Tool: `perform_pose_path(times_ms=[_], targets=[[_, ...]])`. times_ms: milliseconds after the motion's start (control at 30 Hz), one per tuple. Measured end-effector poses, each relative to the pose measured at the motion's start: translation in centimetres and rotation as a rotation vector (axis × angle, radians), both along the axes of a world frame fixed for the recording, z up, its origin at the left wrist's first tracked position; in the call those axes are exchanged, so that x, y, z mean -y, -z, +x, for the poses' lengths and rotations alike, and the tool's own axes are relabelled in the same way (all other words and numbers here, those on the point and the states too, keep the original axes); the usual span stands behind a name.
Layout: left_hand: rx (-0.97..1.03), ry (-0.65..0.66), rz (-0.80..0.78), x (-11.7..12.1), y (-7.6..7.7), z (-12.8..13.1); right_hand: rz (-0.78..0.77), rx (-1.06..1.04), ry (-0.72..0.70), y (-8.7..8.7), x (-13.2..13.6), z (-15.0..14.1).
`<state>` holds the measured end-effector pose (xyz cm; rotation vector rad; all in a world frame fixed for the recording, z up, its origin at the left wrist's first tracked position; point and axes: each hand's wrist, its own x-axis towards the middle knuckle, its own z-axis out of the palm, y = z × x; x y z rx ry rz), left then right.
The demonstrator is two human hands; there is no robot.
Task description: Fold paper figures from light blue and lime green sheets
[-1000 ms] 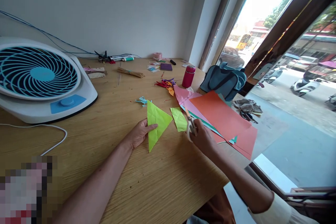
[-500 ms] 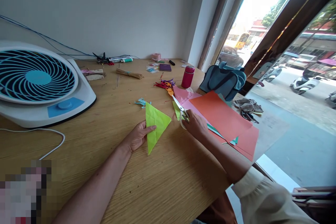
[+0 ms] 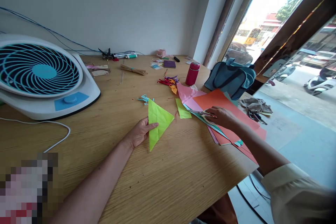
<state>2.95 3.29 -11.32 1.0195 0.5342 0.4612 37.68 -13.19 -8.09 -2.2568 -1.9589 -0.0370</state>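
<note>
Left hand (image 3: 140, 133): thumb flat on the near face of a yellow-green paper triangle (image 3: 160, 117), other fingers behind it; a pinch grip. Landmark for all places: the red bottle (image 3: 193, 74). Triangle is held above the table (image 3: 162, 189), left of the bottle and nearer the viewer, one corner pointing right.

Right hand (image 3: 224, 118): nearer than the bottle and to its right, over the paper stack. Fingers at the handles of the scissors (image 3: 204, 113); cannot tell whether they grip or only touch. Blades point left.

Under and around that hand: orange sheets (image 3: 212, 100), with pink and green-blue ones, fanned on the near side of the bottle and out to the right. Yellow-green slip (image 3: 183, 109) flat on the wood, nearer than the bottle, slightly left.

Further out: mixed red, purple and orange strips (image 3: 169, 82) left of the bottle; light-blue scraps (image 3: 143, 99) left and nearer. Blue bag (image 3: 225, 78) just right of the bottle. Bundle of sticks (image 3: 133, 70) well to its left; white fan (image 3: 44, 71) farther left. Purple booklet (image 3: 169, 64) beyond it, to the left.
</note>
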Motion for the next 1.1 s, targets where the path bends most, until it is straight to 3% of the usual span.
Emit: perform_pose_path(times_ms=[167,267,333,367,433,500,633,767,900,1100], targets=[[-0.013,-0.037,0.01,0.3,-0.2,0.2,0.053,-0.08,-0.029,0.1,-0.2,0.6],[-0.016,-0.077,0.028,0.8,-0.3,0.6,0.27,-0.324,0.016,-0.2,-0.9,-2.6],[-0.016,-0.099,0.041,1.4,-0.4,1.1,0.272,-0.42,-0.011,-0.1,-1.8,-6.3],[-0.017,-0.111,0.048,1.8,-0.5,1.3,0.239,-0.504,-0.044,0.0,-2.3,-8.2],[-0.015,-0.137,0.071,2.7,-0.5,1.8,0.117,-0.962,-0.128,0.6,-3.4,-11.9],[-0.01,-0.145,0.092,3.5,-0.5,2.2,0.055,-1.263,-0.144,1.4,-4.2,-14.4],[-0.027,-0.148,0.135,4.0,-0.7,2.4,0.052,-1.522,-0.041,2.7,-4.4,-15.7],[-0.092,-0.183,0.212,2.8,-0.7,2.0,0.037,-1.608,-0.013,2.6,-3.8,-14.9],[-0.085,-0.24,0.244,1.7,-0.6,1.5,0.096,-1.541,-0.036,2.1,-3.4,-14.5],[0.019,-0.246,0.158,2.0,-0.9,1.3,-0.051,-1.456,-0.087,1.6,-2.9,-14.4]])
